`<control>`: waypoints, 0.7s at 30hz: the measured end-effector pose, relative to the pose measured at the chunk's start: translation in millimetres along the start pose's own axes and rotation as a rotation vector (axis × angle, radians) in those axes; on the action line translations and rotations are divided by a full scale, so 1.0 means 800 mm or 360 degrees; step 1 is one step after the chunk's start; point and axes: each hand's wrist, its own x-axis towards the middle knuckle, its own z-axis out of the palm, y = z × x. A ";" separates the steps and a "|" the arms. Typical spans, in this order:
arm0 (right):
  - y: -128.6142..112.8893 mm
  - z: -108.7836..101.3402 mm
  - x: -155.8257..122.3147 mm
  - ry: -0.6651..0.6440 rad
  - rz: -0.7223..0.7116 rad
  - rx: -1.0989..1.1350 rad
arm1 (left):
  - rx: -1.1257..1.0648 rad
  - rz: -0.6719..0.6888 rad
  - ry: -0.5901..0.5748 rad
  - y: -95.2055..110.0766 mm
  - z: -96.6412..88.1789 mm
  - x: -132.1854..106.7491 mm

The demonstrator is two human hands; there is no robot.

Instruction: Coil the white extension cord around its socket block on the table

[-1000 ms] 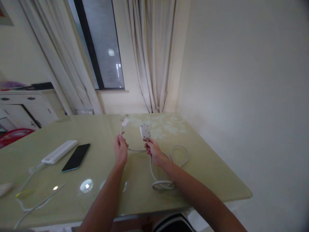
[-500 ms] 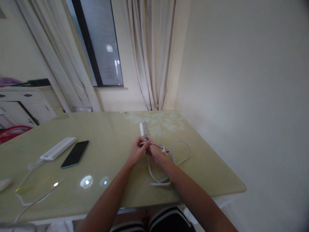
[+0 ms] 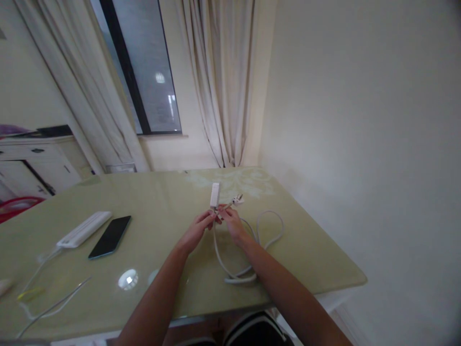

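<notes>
A small white power strip (image 3: pixel 215 194) stands up at an angle just beyond my fingertips. My left hand (image 3: pixel 197 231) is closed around the cord where it meets the strip's lower end. A white plug (image 3: pixel 237 200) with metal prongs points away to the upper right. My right hand (image 3: pixel 232 224) pinches the cord just behind that plug, its fingertips close to those of my left hand. From the hands, the white cord (image 3: pixel 217 247) hangs down and lies in loose loops on the table, partly hidden by my right forearm.
On the pale green table (image 3: pixel 154 202), a black phone (image 3: pixel 110 237) lies left of my hands beside a longer white power strip (image 3: pixel 85 229). Thin cables (image 3: pixel 54 307) with a yellow tie lie near the front left. A wall (image 3: pixel 342 168) borders the table's right side.
The plug has swung from beside my right wrist to beyond my fingers at the upper right. My hands have moved slightly apart, and the small power strip has turned to show a narrow side.
</notes>
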 end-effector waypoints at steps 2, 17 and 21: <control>0.001 -0.004 0.001 0.0083 -0.0017 -0.0097 | -0.0084 -0.0023 0.0040 -0.003 0.003 0.001; 0.004 -0.009 -0.006 0.0353 -0.0012 -0.0391 | -0.0414 -0.0002 0.0623 -0.011 0.020 0.009; 0.004 -0.004 -0.013 0.0041 -0.0023 -0.0462 | -0.0719 0.0010 0.0716 -0.016 0.012 0.014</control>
